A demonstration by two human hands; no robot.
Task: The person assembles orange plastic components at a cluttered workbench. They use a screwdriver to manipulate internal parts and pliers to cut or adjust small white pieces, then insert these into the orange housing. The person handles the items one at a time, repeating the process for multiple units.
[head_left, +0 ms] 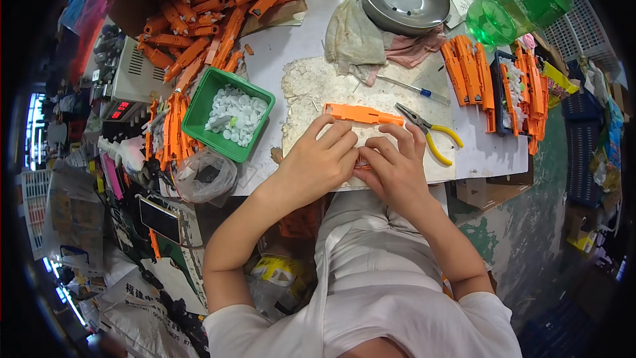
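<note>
My left hand (322, 158) and my right hand (399, 167) meet at the near edge of the worn white work board (301, 86). Their fingers are closed together on a small orange plastic part (362, 163), mostly hidden by the fingertips. Just beyond them lies a long orange plastic housing (363, 114), flat on the board. Pliers with yellow handles (434, 136) rest to the right of my right hand, jaws pointing away from me. A pen-like tool with a blue and clear handle (424, 91) lies farther back.
A green bin (191, 119) of small translucent white pieces stands at left. Behind it, a box overflows with orange housings (199, 16). A metal pan (405, 0) sits on rags (358, 33) at the back. More orange housings (469, 73) and a green bottle (513, 6) are at right.
</note>
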